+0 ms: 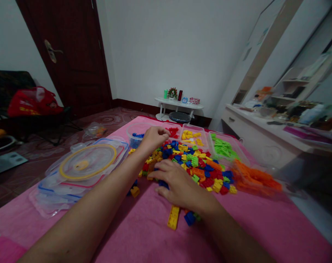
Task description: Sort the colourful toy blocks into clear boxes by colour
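Pink cloth: soft-looking spread over the whole work surface, kinda rumpled up front; what's under it is hidden, so no idea if it's a bed or a bench.
Block pile: big jumble of toy blocks in the middle of the cloth, red, blue, yellow, green and orange all mixed, plus a long yellow brick lying loose on the near side.
Hands: left hand is over the far left of the pile, fingers curled, can't tell if it's pinching anything; right hand is at the near edge, fingers bent and spread over some blocks, can't tell if one's gripped.
Clear tubs: along the far side, a round tub with blue bits, then red pieces, yellow pieces and green pieces in boxes; orange pieces sit to the right.
Lids: see-through stack on the left, yellow-ringed round one on top.
Room: plain white wall, dark wood door, reddish patterned floor.
Back wall: low white stand with a plant.
Sides: red bag on the left, cluttered white dresser on the right.
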A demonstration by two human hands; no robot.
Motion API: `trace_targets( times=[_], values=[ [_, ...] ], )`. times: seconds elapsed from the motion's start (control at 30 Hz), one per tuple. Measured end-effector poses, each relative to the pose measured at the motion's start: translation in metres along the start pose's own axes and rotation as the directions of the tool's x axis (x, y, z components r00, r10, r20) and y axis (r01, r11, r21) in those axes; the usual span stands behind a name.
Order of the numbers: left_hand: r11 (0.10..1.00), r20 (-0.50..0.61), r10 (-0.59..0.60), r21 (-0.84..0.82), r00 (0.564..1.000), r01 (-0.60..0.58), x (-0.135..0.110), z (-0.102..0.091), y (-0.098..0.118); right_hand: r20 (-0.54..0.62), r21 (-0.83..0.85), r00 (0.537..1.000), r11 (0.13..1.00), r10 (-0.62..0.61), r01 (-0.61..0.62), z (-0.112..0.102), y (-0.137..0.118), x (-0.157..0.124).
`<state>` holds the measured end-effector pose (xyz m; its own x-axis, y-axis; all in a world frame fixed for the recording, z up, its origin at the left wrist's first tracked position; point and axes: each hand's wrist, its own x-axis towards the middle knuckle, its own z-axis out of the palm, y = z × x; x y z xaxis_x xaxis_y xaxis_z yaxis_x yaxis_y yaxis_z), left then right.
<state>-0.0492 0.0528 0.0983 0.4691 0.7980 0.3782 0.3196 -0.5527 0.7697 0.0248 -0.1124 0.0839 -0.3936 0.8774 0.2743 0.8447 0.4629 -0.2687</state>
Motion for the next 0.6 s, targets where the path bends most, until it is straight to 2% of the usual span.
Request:
trace_targets(
  times=[0.1, 0.17, 0.27, 0.43, 0.6],
  values=[
    [0.981, -0.009, -0.064, -0.185, 0.998, 0.061, 0.002, 0.0, -0.002, 0.082, 0.019, 0.986, 0.99, -0.144, 0.143, 0.013, -0.018, 0.0],
    [0.965, 0.001, -0.098, -0.244, 0.995, 0.095, 0.002, 0.0, -0.002, 0.102, 0.021, 0.981, 0.986, -0.167, 0.165, 0.02, -0.025, 0.001],
    [0.954, 0.015, -0.124, -0.273, 0.992, 0.123, 0.002, 0.0, -0.002, 0.082, -0.012, 0.991, 0.994, -0.104, 0.105, 0.026, -0.026, 0.003],
    [0.909, 0.078, -0.153, -0.381, 0.985, 0.171, -0.002, 0.002, 0.004, 0.018, -0.093, 1.0, 0.996, -0.001, 0.003, 0.024, -0.014, 0.005],
    [0.872, 0.114, -0.175, -0.444, 0.978, 0.208, -0.005, -0.001, 0.01, -0.061, -0.064, 0.994, 0.993, 0.091, -0.095, 0.02, 0.005, 0.006]
  ],
)
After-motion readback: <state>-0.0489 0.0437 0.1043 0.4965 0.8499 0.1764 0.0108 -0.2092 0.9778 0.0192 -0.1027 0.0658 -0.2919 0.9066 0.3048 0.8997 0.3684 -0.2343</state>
